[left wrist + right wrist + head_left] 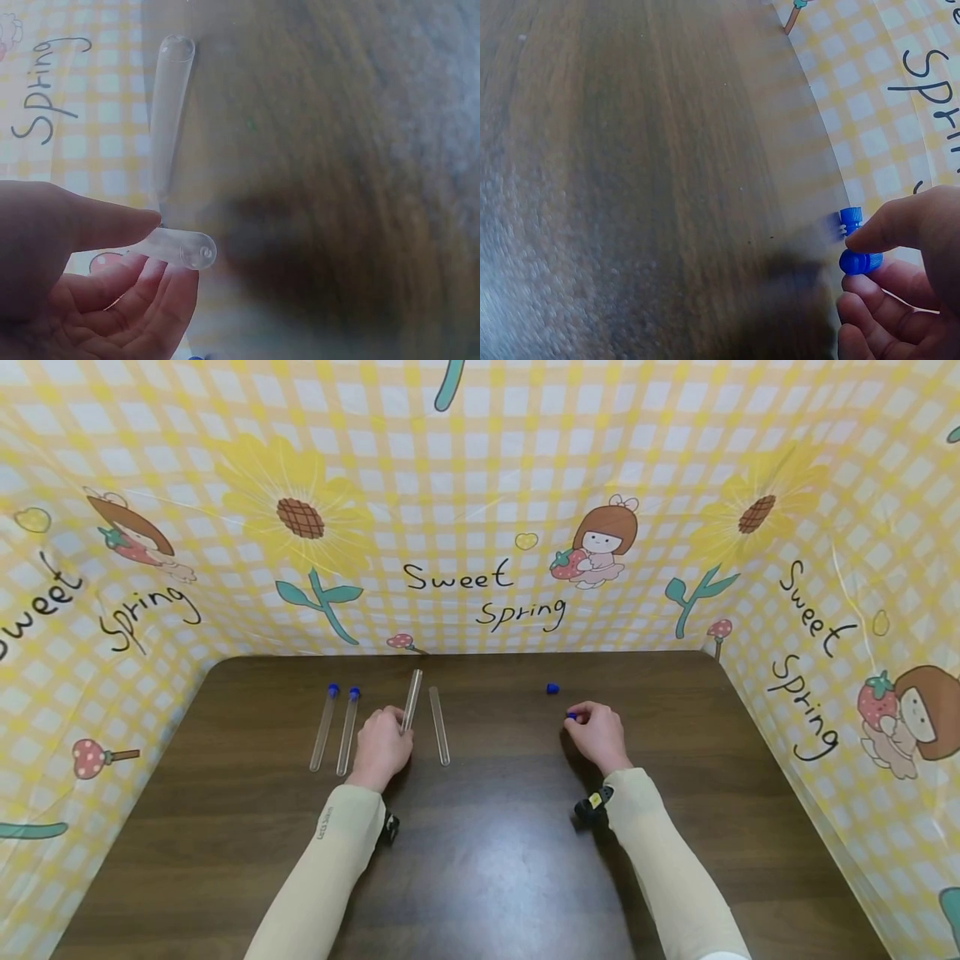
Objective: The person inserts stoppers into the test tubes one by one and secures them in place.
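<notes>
My left hand grips a clear test tube with no cap on its upper end. In the left wrist view, the rounded bottom of that tube pokes out between thumb and fingers. Beside it on the table lies another uncapped test tube. To the left of this hand are two test tubes with blue caps, one outer and one nearer. Between thumb and fingertips my right hand pinches a blue cap. A second blue cap lies just beyond that hand.
The dark wooden table is bordered at the back and both sides by a yellow checked cloth printed with flowers and lettering. The cloth meets the table's back edge a little behind the tubes and the loose cap.
</notes>
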A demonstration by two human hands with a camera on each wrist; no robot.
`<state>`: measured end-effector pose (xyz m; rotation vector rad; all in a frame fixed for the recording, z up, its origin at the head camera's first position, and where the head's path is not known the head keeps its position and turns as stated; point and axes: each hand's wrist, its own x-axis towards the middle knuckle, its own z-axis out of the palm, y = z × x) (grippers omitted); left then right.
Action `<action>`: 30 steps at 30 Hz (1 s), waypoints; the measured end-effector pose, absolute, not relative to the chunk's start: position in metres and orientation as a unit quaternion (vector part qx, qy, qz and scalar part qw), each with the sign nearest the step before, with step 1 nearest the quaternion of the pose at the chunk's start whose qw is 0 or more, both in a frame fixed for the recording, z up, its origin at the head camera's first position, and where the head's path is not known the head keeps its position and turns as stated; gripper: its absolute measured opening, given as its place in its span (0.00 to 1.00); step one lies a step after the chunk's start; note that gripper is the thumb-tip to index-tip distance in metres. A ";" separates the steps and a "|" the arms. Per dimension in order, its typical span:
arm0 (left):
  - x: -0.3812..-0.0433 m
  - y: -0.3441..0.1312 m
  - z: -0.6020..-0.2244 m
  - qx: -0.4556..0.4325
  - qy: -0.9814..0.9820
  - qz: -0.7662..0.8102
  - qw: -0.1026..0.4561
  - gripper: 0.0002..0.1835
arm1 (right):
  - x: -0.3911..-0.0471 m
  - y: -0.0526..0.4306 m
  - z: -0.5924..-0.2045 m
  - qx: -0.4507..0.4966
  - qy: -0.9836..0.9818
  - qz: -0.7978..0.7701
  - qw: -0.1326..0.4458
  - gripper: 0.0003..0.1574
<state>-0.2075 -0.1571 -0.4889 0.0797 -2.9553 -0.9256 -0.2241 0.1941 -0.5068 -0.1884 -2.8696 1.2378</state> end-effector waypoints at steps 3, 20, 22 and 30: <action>-0.208 -0.157 -0.488 0.031 -0.948 -0.315 0.022 0.16 | -0.224 0.194 -0.507 -0.060 -0.915 0.400 0.006 0.13; -0.200 -0.151 -0.481 0.010 -0.939 -0.344 0.023 0.15 | -0.224 0.194 -0.505 -0.069 -0.905 0.419 0.028 0.12; -0.199 -0.150 -0.481 0.004 -0.939 -0.343 0.027 0.15 | -0.224 0.193 -0.505 -0.069 -0.904 0.420 0.030 0.12; -0.194 -0.143 -0.484 -0.015 -0.937 -0.349 0.027 0.15 | -0.222 0.192 -0.500 -0.066 -0.898 0.434 0.030 0.12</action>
